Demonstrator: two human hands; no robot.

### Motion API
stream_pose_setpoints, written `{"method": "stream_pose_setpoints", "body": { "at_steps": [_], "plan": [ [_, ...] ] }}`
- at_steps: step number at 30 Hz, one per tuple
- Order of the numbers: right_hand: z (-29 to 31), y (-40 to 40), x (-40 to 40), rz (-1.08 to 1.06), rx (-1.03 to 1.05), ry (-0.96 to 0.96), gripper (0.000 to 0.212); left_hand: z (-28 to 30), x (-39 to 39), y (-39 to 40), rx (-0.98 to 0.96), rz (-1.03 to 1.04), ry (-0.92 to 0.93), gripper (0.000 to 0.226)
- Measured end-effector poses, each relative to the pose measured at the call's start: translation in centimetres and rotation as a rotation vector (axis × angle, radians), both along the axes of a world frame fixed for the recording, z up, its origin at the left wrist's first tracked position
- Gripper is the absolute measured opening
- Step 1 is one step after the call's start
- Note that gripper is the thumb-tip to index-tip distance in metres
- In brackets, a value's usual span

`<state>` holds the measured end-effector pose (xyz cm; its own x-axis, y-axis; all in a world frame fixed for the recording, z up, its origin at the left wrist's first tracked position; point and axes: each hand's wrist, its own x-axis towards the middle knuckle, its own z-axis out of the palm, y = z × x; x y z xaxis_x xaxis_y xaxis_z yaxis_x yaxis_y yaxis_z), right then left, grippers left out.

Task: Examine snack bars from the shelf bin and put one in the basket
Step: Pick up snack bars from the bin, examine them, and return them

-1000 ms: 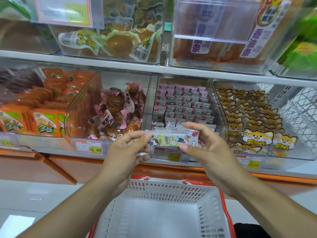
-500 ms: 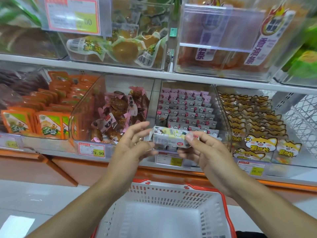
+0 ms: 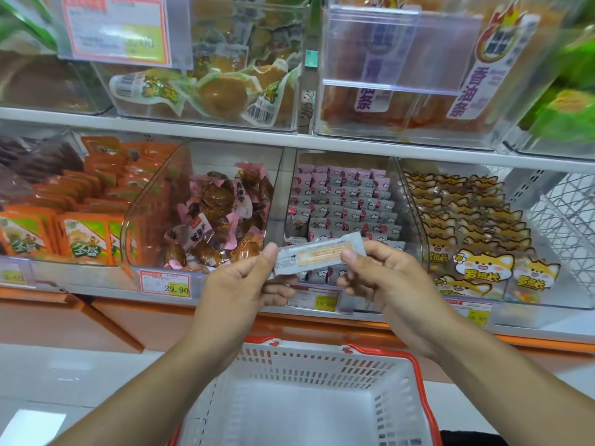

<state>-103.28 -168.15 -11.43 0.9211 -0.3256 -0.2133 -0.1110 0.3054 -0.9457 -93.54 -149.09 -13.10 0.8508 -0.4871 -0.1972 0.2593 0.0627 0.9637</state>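
1. I see the long white-wrapped snack bar [image 3: 319, 254] flipped now — its plain back with small print faces me, not the cartoon front.
2. My left hand [image 3: 240, 284] pinches one end, my right hand [image 3: 383, 278] the other.
3. It sits above the white plastic basket with red rim [image 3: 415, 375] — before the clear shelf bin [image 3: 346, 201].

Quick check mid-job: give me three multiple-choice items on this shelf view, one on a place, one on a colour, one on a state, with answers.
1. Where is the snack bar?
A. In the basket
B. Between both hands, before the shelf
C. On the floor

2. What colour is the basket rim?
A. Red
B. Blue
C. Black

3. How are the hands set?
A. Both hang idle
B. Only one grips the bar
C. Each pinches one end of the bar

Answers:
1 B: the bar hangs above the basket, in front of its bin.
2 A: red edging tops the white walls.
3 C: the left hand and the right hand hold opposite ends.
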Motion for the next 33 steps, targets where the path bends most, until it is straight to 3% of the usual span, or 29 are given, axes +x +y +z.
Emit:
{"method": "stream_pose_setpoints", "body": {
  "at_steps": [5, 9, 11, 14, 19, 23, 25, 29, 33],
  "plan": [
    [-0.3, -0.4, 0.2, -0.021, 0.007, 0.011, 0.04, 0.1, 0.3, -0.2, -0.101, 0.032, 0.167, 0.065],
    [0.0, -0.5, 0.1, 0.052, 0.042, -0.112, 0.054, 0.1, 0.3, -0.2, -0.086, 0.064, 0.262, 0.07],
    [0.0, -0.3, 0.0, 0.114, -0.124, -0.155, 0.062, -0.1, 0.2, -0.2, -0.079, 0.058, 0.289, 0.07],
    [-0.1, 0.1, -0.3, 0.122, -0.416, -0.133, 0.046, -0.2, 0.2, -0.2, -0.057, 0.034, 0.307, 0.068],
    [0.3, -0.5, 0.5, 0.175, -0.397, -0.179, 0.049, -0.5, 0.4, -0.3, -0.049, 0.006, 0.293, 0.045],
    [0.8, -1.5, 1.5, 0.198, -0.468, -0.21, 0.041, -0.7, 0.6, -0.6, -0.009, -0.017, 0.271, 0.045],
    [0.8, -1.8, 2.0, 0.1, -0.425, -0.227, 0.039, -0.8, 0.5, -0.9, 0.05, -0.015, 0.174, 0.051],
    [0.4, -2.5, 3.6, -0.12, -0.463, -0.184, 0.034, -1.5, -0.1, -1.2, 0.314, -0.122, -0.295, 0.026],
    [0.1, -2.6, 5.1, -0.146, -0.664, -0.119, 0.018, -2.1, -0.5, -1.4, 0.682, -0.238, -0.602, 0.07]
  ]
}}
